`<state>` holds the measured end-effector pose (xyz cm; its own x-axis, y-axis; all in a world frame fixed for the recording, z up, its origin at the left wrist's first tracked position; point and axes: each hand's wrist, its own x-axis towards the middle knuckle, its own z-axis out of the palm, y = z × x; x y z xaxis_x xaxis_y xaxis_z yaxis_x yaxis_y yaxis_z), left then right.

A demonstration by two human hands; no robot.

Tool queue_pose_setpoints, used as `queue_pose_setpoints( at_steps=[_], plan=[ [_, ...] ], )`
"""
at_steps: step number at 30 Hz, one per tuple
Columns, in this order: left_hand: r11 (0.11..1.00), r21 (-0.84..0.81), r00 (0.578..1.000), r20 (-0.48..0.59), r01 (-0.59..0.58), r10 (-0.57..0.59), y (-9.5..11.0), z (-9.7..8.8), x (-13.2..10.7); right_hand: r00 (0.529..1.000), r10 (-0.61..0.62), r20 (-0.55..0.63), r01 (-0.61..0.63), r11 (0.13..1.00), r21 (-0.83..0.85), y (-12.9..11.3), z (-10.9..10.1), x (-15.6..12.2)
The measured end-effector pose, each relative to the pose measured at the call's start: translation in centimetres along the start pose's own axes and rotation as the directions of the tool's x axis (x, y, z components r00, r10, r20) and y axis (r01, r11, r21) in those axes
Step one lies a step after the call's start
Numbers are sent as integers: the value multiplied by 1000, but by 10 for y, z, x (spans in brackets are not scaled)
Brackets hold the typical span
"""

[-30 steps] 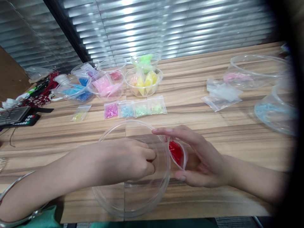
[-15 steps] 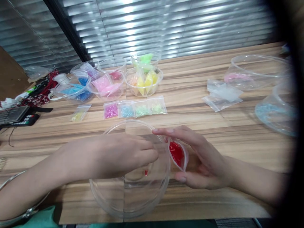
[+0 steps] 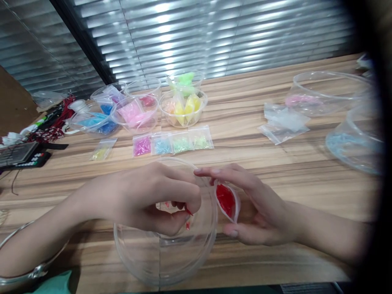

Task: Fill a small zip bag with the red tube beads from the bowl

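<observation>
My left hand (image 3: 153, 196) is over a large clear round plastic tub (image 3: 136, 261), thumb and forefinger pinching a small red piece (image 3: 189, 211). Too little of that piece shows to name it. Below the fingertips, another red bit (image 3: 188, 226) lies in the tub, and a further one shows beneath the palm. At the tub's right rim, my right hand (image 3: 251, 204) holds a small zip bag (image 3: 236, 212) from its sides, thumb and fingers spread around it. The bag's mouth gapes, showing shiny red pieces (image 3: 226, 199) inside.
Four-sided small bags of coloured bits (image 3: 162, 144) lie in a row behind the tub. Clear bowls (image 3: 183, 118) with coloured bags stand farther back. Clear bags (image 3: 284, 122) and two big clear tubs (image 3: 329, 77) are on the right. A black device (image 3: 27, 157) sits left.
My left hand has turned so that its thumb and forefinger show, with a red piece pinched between them. The right hand keeps its hold on the zip bag.
</observation>
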<state>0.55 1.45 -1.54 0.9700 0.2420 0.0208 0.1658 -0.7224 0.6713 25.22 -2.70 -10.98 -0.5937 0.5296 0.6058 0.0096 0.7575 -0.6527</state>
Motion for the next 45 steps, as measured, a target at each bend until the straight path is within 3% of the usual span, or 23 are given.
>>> queue_pose_setpoints(
  at_steps=[8, 15, 26, 45],
  plan=[
    [1000, -26, 997, -73, 1, -3, -6, 2, -1, 1000, -11, 28, 11, 1000, -18, -4, -3, 3],
    [1000, -4, 999, -54, -6, 5, -3, -6, 3, 1000, 1, 20, 0, 999, -36, -4, -4, 4],
    [978, -209, 988, -155, -6, -27, -7, -8, -1, 1000, -27, 16, 27, 998, -48, -2, -3, 4],
    [985, -167, 981, -195, -46, 13, -6, -6, 2, 999, -28, 21, 29, 999, -31, -1, -4, 4]
  ],
)
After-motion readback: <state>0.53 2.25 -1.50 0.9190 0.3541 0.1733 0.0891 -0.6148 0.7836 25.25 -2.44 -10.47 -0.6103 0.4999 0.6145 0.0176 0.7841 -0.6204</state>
